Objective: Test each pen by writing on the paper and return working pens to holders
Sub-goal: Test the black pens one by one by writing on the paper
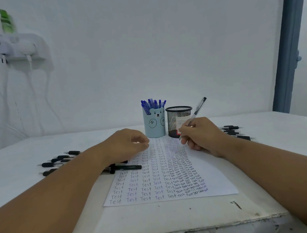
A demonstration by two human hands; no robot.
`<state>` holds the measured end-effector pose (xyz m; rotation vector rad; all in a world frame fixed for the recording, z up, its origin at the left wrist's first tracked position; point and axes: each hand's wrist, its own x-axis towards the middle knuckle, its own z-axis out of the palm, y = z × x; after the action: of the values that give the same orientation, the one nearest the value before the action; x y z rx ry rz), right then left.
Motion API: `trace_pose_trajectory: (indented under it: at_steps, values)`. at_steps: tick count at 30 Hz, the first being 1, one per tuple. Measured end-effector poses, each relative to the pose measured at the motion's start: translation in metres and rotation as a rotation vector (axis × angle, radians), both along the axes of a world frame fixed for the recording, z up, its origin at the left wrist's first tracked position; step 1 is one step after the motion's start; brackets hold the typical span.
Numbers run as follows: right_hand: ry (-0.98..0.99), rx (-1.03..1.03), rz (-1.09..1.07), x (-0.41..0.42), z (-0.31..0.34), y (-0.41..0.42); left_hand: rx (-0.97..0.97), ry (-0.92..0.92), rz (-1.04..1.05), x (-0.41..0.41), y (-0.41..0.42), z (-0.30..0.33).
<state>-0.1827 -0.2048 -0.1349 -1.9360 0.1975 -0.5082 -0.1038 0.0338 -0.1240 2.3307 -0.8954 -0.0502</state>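
Observation:
A white sheet of paper point(201, 170) covered with rows of the word "Test" lies on the table. My right hand point(201, 135) grips a clear black-capped pen point(198, 107), tip down at the sheet's far right corner. My left hand point(125, 144) rests on the paper's far left part, fingers loosely curled, holding nothing. Behind the sheet stand a light blue bear holder point(155, 124) with several blue pens point(153, 104) and a black mesh holder point(178, 121) with no pen sticking out of it.
Several black pens point(62, 161) lie left of the paper under and beside my left forearm. More black pens point(233, 131) lie to the right, behind my right wrist. A wall shelf with plugs point(19, 48) hangs at the far left. The table's front edge point(190, 228) is close.

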Motion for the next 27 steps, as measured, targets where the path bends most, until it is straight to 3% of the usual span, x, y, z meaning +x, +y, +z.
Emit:
trace_pose_trajectory:
  at_steps: [6, 12, 27]
  values:
    - [0.041, -0.165, -0.049, 0.008, -0.004, -0.008, 0.156, -0.057, 0.035, 0.003, 0.002, 0.0]
    - [0.031, -0.367, -0.069, 0.009, -0.006, -0.007, 0.15, -0.063, 0.033, 0.006, 0.002, 0.0]
    - [0.067, -0.481, -0.063, 0.009, -0.004, -0.005, 0.136, -0.055, 0.024, 0.012, 0.003, -0.003]
